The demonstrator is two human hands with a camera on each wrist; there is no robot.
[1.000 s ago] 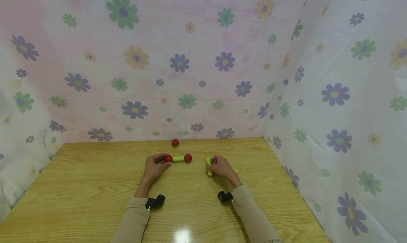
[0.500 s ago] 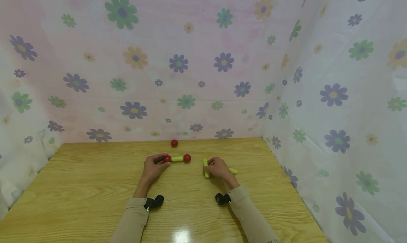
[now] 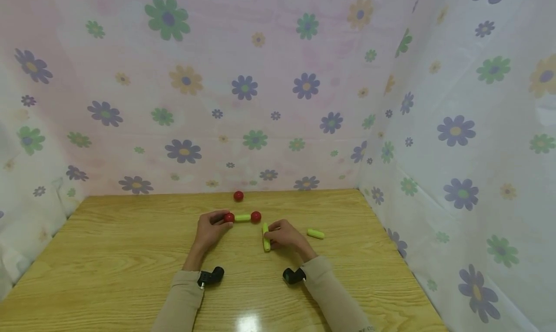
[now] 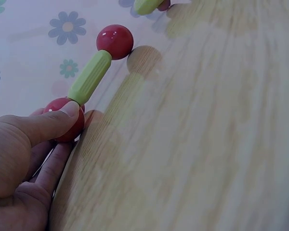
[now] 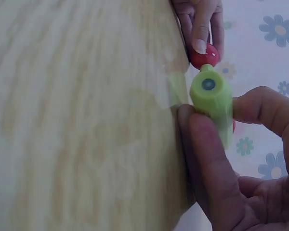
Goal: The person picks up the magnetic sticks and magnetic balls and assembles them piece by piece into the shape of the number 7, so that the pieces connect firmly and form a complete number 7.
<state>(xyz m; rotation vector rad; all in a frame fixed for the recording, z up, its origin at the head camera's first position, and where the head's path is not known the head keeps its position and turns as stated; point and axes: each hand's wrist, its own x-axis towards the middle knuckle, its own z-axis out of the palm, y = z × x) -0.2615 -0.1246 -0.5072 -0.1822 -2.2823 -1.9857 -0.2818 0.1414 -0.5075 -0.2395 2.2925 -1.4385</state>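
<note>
My left hand (image 3: 209, 231) pinches a red ball (image 3: 229, 217) between thumb and fingers. That ball is joined to a ridged yellow-green rod (image 4: 90, 77), which carries a second red ball (image 4: 115, 42) at its other end, so the piece looks like a dumbbell. Just to its right, my right hand (image 3: 286, 236) pinches another yellow-green rod (image 3: 266, 245) by its middle, lengthwise to the person in the head view. A dark round insert shows in this rod's near end in the right wrist view. The gap between rod and dumbbell is small.
A single red ball (image 3: 238, 196) sits near the back edge of the wooden table (image 3: 130, 264). One more yellow-green rod (image 3: 315, 234) lies to the right of my right hand. Flowered cloth (image 3: 278, 95) hangs behind and on both sides.
My right hand has moved left with its rod, closer to the dumbbell piece. The loose rod behind it now shows fully. My left hand stays in place.
</note>
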